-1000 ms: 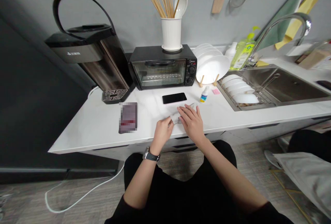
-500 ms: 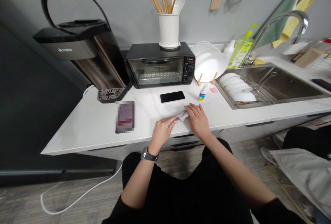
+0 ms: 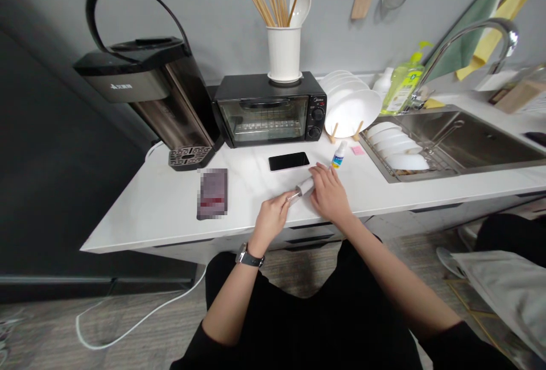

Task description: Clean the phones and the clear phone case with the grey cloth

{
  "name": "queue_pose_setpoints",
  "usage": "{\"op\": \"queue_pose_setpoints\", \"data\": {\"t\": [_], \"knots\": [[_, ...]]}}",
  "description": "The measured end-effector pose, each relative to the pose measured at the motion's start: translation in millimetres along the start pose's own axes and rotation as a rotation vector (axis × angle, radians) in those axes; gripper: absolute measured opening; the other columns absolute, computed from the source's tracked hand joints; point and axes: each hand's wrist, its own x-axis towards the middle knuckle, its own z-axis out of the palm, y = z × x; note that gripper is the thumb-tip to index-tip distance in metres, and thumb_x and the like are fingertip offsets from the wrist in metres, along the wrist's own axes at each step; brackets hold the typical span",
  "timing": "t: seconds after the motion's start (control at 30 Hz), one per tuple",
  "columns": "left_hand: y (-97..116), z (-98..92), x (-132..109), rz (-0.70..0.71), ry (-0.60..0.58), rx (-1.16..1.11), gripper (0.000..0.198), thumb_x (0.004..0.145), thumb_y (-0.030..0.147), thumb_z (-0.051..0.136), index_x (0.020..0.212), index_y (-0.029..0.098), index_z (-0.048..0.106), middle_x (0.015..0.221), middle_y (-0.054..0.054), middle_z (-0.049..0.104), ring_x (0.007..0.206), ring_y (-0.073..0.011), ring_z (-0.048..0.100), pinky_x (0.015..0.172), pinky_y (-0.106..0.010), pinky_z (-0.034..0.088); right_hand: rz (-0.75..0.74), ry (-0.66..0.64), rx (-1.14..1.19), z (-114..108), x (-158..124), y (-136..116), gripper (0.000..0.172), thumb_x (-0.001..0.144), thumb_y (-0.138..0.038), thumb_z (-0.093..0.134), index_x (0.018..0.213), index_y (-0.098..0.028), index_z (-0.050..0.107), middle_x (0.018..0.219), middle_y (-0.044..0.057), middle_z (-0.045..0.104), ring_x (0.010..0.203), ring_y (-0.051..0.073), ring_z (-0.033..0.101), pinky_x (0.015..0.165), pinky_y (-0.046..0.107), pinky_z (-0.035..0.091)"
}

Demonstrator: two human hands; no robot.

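Note:
My left hand (image 3: pixel 273 218) and my right hand (image 3: pixel 330 196) both hold a small white cloth or tissue (image 3: pixel 302 189) on the white counter (image 3: pixel 170 210), stretched between them near the front edge. The left hand pinches its near end; the right hand's fingers curl over its far end. A black phone (image 3: pixel 289 161) lies just behind the cloth. A small white dropper bottle (image 3: pixel 338 155) stands beside my right hand. A watch sits on my left wrist.
A black toaster oven (image 3: pixel 269 109) carries a white utensil holder (image 3: pixel 284 53). A water dispenser (image 3: pixel 149 91) stands at the left, a blurred card (image 3: pixel 212 193) in front of it. White plates (image 3: pixel 352 109), a dish rack with bowls (image 3: pixel 396 151), sink (image 3: pixel 469 142) and faucet are at the right.
My right hand has shifted away from me toward the dropper bottle, and the cloth is now drawn out long and thin between both hands. The camera view has swung slightly.

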Motion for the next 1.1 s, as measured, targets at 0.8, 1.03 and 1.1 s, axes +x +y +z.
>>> {"op": "queue_pose_setpoints", "data": {"t": [0.8, 1.03, 1.1], "knots": [[0, 2.5, 1, 0.009, 0.009, 0.095, 0.028, 0.098, 0.010, 0.046, 0.110, 0.018, 0.070, 0.093, -0.007, 0.078, 0.082, -0.0205, 0.074, 0.078, -0.029, 0.057, -0.040, -0.017, 0.075, 5, -12, -40, 0.062, 0.079, -0.011, 0.048, 0.141, -0.003, 0.045, 0.142, 0.024, 0.054, 0.149, 0.036, 0.033, 0.126, 0.061, 0.023], [-1, -0.6, 0, -0.011, -0.002, 0.107, 0.025, 0.098, 0.011, 0.047, 0.091, 0.017, 0.071, 0.084, -0.008, 0.077, 0.077, -0.0214, 0.074, 0.074, -0.029, 0.056, -0.111, -0.057, 0.050, 5, -8, -29, 0.062, 0.080, -0.012, 0.049, 0.142, -0.004, 0.047, 0.144, 0.023, 0.054, 0.141, 0.036, 0.042, 0.125, 0.058, 0.024], [2, -1.2, 1, 0.007, 0.004, 0.029, 0.028, 0.104, 0.017, 0.044, 0.111, 0.018, 0.072, 0.103, -0.008, 0.080, 0.090, -0.0208, 0.076, 0.085, -0.029, 0.057, -0.020, -0.019, 0.008, 5, -3, -4, 0.060, 0.078, -0.010, 0.048, 0.138, -0.003, 0.049, 0.140, 0.024, 0.056, 0.139, 0.037, 0.044, 0.123, 0.059, 0.028]]}}
